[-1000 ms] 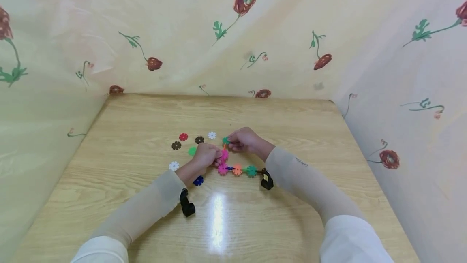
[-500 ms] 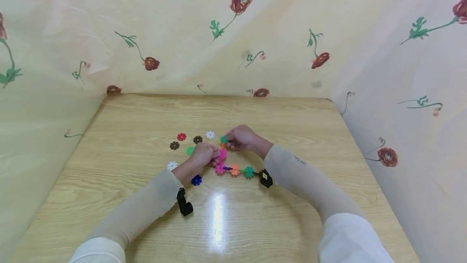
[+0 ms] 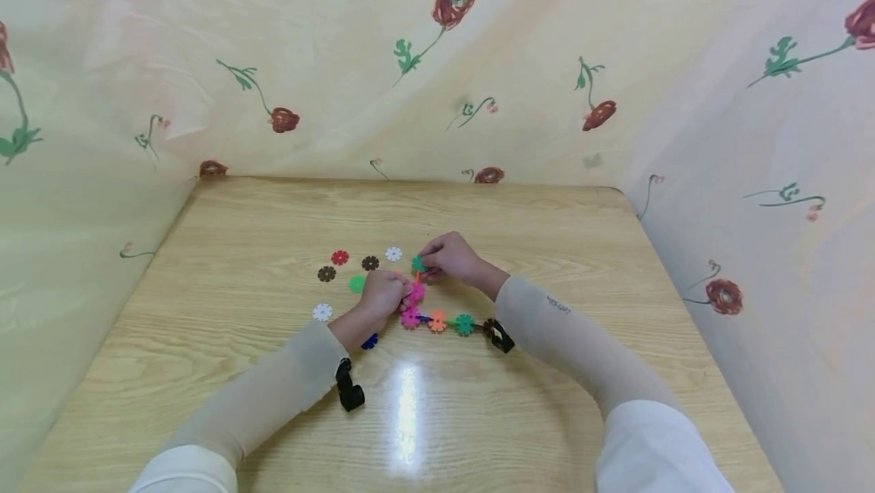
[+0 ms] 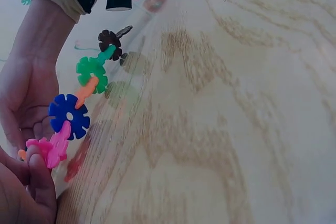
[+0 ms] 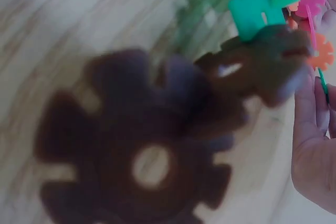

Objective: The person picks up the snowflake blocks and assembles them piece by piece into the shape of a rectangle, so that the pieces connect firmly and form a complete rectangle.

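Note:
A chain of notched, flower-shaped plastic discs bends in an L in the head view. My left hand (image 3: pixel 383 297) pinches a pink disc (image 3: pixel 416 292) near the bend, where another pink disc (image 3: pixel 411 318) joins it. My right hand (image 3: pixel 453 259) pinches a green disc (image 3: pixel 418 263) at the chain's far end, which meets an orange disc (image 3: pixel 418 277). The other arm of the L runs right through a blue disc (image 4: pixel 69 116), an orange disc (image 3: pixel 437 322), a green disc (image 3: pixel 464 324) and brown discs (image 5: pixel 115 129). The brown end looms blurred in the right wrist view.
Loose discs lie left of the chain: a red disc (image 3: pixel 339 257), brown discs (image 3: pixel 326 273), white discs (image 3: pixel 393 254), a bright green disc (image 3: pixel 358 284) and a blue disc (image 3: pixel 370 341) partly behind the left wrist. Flowered sheeting (image 3: pixel 383 98) borders the wooden table (image 3: pixel 547 250).
Both hands keep their pinch on the chain and shift only slightly. The right wrist has turned a little, uncovering more of the brown end. The head view has drifted slightly.

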The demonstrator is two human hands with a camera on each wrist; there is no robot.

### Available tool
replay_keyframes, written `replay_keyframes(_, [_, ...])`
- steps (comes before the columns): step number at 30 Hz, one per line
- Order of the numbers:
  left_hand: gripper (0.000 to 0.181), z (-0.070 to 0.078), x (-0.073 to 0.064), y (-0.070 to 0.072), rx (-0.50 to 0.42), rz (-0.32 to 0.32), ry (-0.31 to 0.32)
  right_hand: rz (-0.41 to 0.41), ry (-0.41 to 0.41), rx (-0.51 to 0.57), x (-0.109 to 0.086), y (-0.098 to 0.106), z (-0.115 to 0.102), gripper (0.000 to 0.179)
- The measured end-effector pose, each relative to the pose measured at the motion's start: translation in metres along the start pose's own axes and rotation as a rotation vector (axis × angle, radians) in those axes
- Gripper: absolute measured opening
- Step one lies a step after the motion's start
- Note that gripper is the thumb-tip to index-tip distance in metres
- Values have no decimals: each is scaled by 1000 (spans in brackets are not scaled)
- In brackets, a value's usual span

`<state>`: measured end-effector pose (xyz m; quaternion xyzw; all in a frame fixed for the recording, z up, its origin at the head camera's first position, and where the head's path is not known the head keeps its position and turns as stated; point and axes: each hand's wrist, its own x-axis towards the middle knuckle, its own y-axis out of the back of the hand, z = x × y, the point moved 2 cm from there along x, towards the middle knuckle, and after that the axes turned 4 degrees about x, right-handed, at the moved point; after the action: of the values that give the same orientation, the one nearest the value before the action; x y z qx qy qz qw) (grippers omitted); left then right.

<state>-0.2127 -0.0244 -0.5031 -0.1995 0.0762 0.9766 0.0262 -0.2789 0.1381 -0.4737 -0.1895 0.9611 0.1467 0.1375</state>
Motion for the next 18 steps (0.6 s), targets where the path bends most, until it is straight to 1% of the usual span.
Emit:
replay_keyframes(2, [12, 0, -1, 0, 1, 6, -1, -3, -15, 30, 1, 1, 2, 17])
replay_keyframes(4, [12, 0, -1, 0, 2, 0, 2, -3, -32, 58, 1, 1, 4, 17])
replay_keyframes(9, [13, 1, 1, 3, 2, -43, 11, 23, -69, 84, 1, -1, 7, 18])
replay_keyframes(12, [14, 3, 1, 4, 2, -73, 38, 39, -108, 123, 1, -3, 7, 19])
replay_keyframes(15, [15, 4, 2, 6, 7, -95, 65, 40, -154, 189, 0, -3, 5, 19])
replay_keyframes(18, [16, 4, 3, 7, 11, -106, 77, 31, -173, 227, -1, -2, 3, 20])
